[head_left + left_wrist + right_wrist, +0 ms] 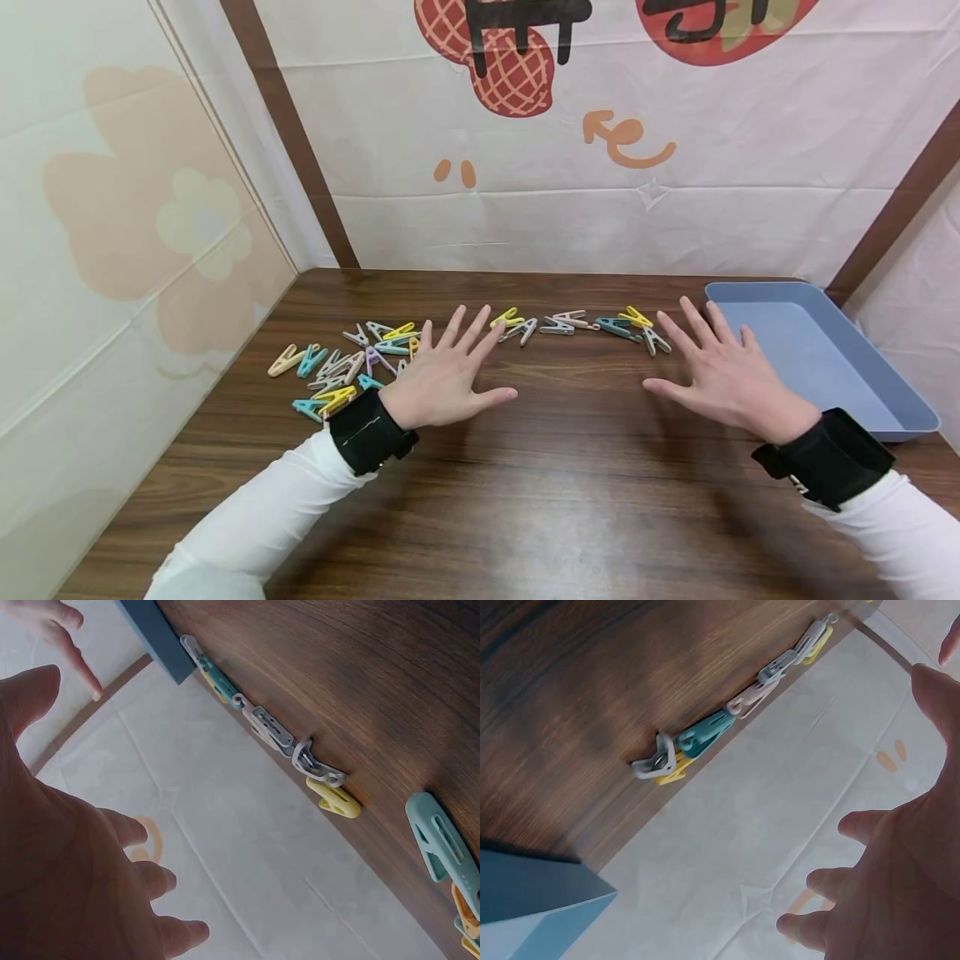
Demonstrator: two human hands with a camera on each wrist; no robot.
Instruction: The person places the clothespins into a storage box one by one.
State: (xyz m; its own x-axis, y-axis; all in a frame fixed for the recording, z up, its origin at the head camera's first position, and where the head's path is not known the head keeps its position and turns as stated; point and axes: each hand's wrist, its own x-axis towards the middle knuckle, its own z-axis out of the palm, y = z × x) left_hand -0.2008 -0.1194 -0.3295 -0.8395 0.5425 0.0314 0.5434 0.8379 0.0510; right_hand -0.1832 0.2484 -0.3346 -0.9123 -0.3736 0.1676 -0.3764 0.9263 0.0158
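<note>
Both hands hover over the brown table with fingers spread, holding nothing. My left hand (447, 377) is just right of a loose pile of clothespins (330, 375) in yellow, blue, grey, pink and purple, and it hides part of that pile. My right hand (723, 372) hangs beside the blue tray (813, 333), near a grey clothespin (655, 340) and a yellow clothespin (636, 316). Between the hands, farther back, a loose row holds a teal clothespin (706, 733), a pink clothespin (751, 698) and several others. In the left wrist view a yellow clothespin (334, 799) lies at that row's near end.
The wooden table (525, 500) ends at a white printed cloth (525, 225) at the back. Another cloth wall with a faded flower (150, 192) borders the left side. The tray's raised rim stands at the table's right, by the right cloth wall.
</note>
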